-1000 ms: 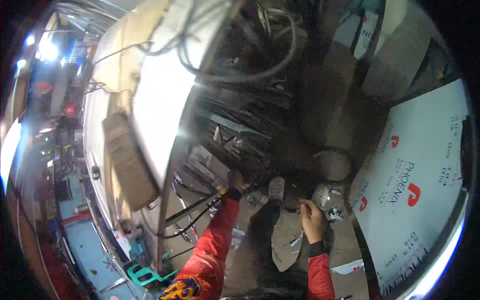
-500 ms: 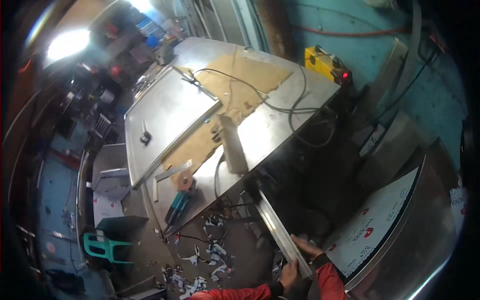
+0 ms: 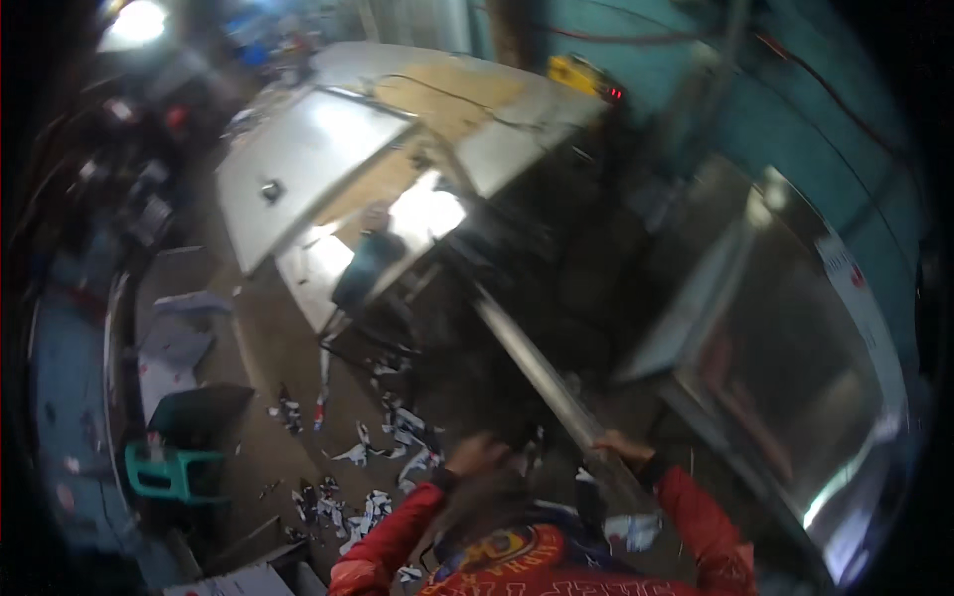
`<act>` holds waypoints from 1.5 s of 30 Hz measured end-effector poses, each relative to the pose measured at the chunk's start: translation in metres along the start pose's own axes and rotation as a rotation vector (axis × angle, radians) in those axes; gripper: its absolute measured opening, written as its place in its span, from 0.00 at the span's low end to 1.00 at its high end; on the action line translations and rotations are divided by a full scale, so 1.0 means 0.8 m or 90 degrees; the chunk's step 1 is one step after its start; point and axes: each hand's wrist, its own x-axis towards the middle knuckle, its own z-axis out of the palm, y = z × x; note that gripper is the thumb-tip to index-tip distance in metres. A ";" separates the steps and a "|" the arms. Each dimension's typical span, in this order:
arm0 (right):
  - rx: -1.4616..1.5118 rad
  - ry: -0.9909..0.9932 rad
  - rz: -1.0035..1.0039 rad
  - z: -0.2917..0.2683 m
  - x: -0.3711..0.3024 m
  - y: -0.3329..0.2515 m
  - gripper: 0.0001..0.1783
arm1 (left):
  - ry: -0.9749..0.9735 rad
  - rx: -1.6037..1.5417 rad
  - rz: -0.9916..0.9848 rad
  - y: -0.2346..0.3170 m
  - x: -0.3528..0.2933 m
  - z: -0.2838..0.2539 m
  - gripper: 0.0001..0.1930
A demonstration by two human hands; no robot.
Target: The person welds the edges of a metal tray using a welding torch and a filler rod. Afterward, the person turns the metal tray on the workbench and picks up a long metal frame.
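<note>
A long metal bar (image 3: 537, 368) slants from beneath the workbench (image 3: 532, 144) down toward my body. My right hand (image 3: 624, 449) is closed on its near part. Left of the bar and apart from it is my left hand (image 3: 480, 457), its fingers smeared by motion, so I cannot tell their pose. At the bench's near corner lies a teal angle grinder (image 3: 368, 260), blurred. A large framed metal panel (image 3: 308, 149) rests on the bench's left side, with a small dark tool (image 3: 270, 191) on it.
White and dark scraps (image 3: 402, 422) litter the floor on the left. A green plastic stool (image 3: 174, 472) stands at the far left. A big shiny metal box (image 3: 785, 368) fills the right side. A yellow machine with red lights (image 3: 581, 74) sits behind the bench, and cables (image 3: 447, 94) cross its top.
My left hand has come off the metal bar and moved left. My right hand stays on the bar. The whole view has shifted, showing more of my front and the metal box.
</note>
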 end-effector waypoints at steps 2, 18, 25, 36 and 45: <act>0.000 0.064 0.010 0.022 -0.073 0.063 0.30 | 0.015 -0.188 -0.179 -0.030 -0.031 -0.010 0.26; -0.187 0.250 0.091 0.116 -0.452 0.485 0.43 | 0.042 -0.843 -0.318 0.052 -0.048 0.126 0.64; -0.058 0.093 -0.125 0.208 -0.565 0.706 0.31 | 0.017 -0.820 -0.286 0.020 -0.113 0.317 0.33; -0.107 0.383 -0.293 0.383 -0.702 0.723 0.28 | -0.015 -0.764 -0.224 0.181 -0.326 0.560 0.26; 0.665 1.264 -1.156 0.345 -0.637 0.772 0.46 | -0.238 -0.848 -0.302 0.417 -0.533 0.579 0.21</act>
